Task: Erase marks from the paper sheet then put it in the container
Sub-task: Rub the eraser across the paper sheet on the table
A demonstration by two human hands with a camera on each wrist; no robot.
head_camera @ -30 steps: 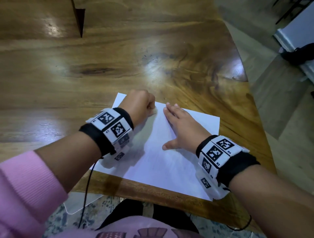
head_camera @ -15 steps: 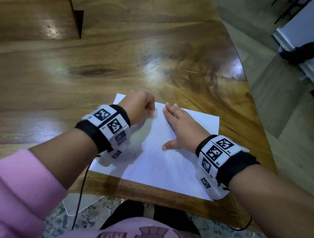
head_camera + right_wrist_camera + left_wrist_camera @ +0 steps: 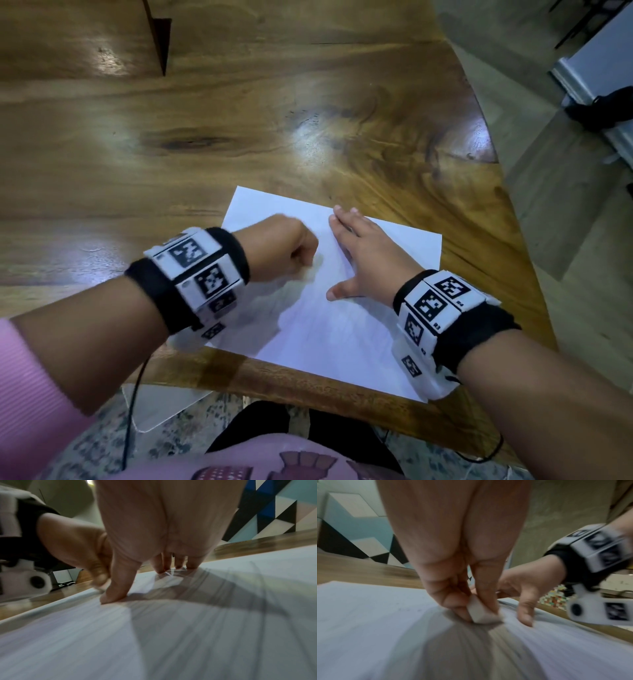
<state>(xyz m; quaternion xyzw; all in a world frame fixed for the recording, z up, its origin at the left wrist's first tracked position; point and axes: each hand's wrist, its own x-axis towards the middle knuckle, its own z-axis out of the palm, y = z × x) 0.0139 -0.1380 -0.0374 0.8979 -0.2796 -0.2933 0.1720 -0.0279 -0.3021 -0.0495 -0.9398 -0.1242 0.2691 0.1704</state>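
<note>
The paper sheet (image 3: 342, 329) is thin, light and floppy. It would slide or buckle under a rubbing stroke if nothing pinned it, and it looks easy to crease or tear. For the later lift, my guess is that a near edge or corner overhanging the table rim is the place to pinch it, since the flat middle gives fingers nothing to get under.

The left hand (image 3: 284, 248) is curled tight, thumb and fingertips pinching a small white eraser (image 3: 480, 612) whose lower face is pressed onto the sheet. Just to the right of that grip, the right hand (image 3: 368, 258) lies flat with fingers straight and thumb splayed, holding nothing — simply bearing down on the paper to keep it still.

The sheet itself is plain white and rectangular, lying skewed on the wooden table (image 3: 239, 137) with its near edge at the table's rim. Ahead of the eraser, a few faint specks show (marks or crumbs, too blurred to tell), and beyond the right hand's fingertips (image 3: 159, 569) thin dark pencil strokes cross the page — so erasing looks unfinished. No container can be clearly made out.
</note>
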